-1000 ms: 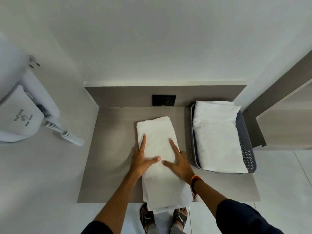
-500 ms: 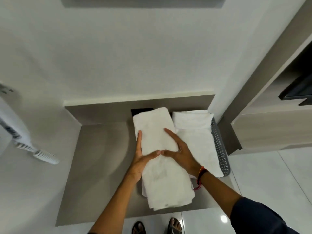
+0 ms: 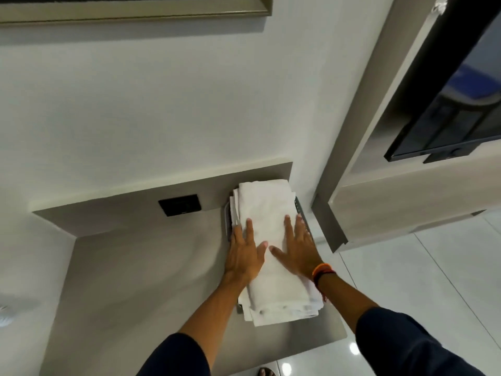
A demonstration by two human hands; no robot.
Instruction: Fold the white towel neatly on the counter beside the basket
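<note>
The folded white towel (image 3: 267, 213) lies lengthwise on top of the dark grey basket (image 3: 301, 213) at the counter's back right, and its near end overhangs the basket. A second white towel under it shows only as edges on the left. My left hand (image 3: 244, 253) rests flat on the towel's left side, fingers spread, some reaching over the edge. My right hand (image 3: 295, 248) lies flat on its right side, with an orange band at the wrist. Neither hand is curled around the cloth.
The grey counter (image 3: 135, 267) stretches left of the basket, with a black wall socket (image 3: 179, 204) on the backsplash. A beige cabinet ledge (image 3: 379, 199) and a black screen (image 3: 461, 104) stand to the right. A framed panel (image 3: 135, 9) hangs above.
Both hands carried the folded towel from the counter rightward and set it on top of the towel in the basket. The camera tilted up and swung right.
</note>
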